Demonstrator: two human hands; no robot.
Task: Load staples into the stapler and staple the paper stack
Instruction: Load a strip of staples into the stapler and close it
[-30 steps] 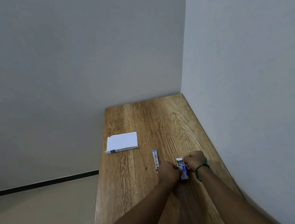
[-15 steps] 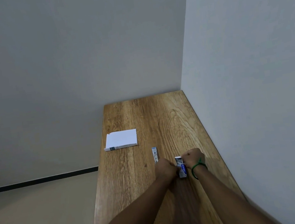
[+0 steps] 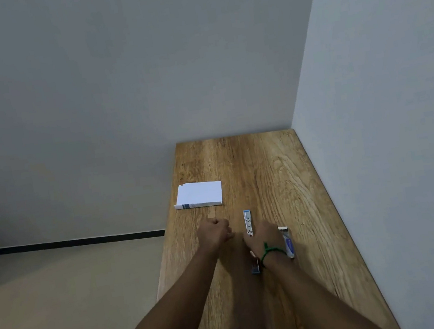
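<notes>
Head view | my right grip (image 3: 266, 238) clamps the opened stapler (image 3: 248, 222) mid-bench (image 3: 279, 161) | left grip (image 3: 214, 233) fisted, contents untellable | staple box (image 3: 288, 242) beside wrist | paper stack (image 3: 199, 194) at left edge | risk: staples spilling, stapler skidding.

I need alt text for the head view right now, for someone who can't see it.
Right hand rests on an opened stapler on a wooden table; left hand is a closed fist beside it. A staple box lies to the right, a paper stack farther back left.
</notes>
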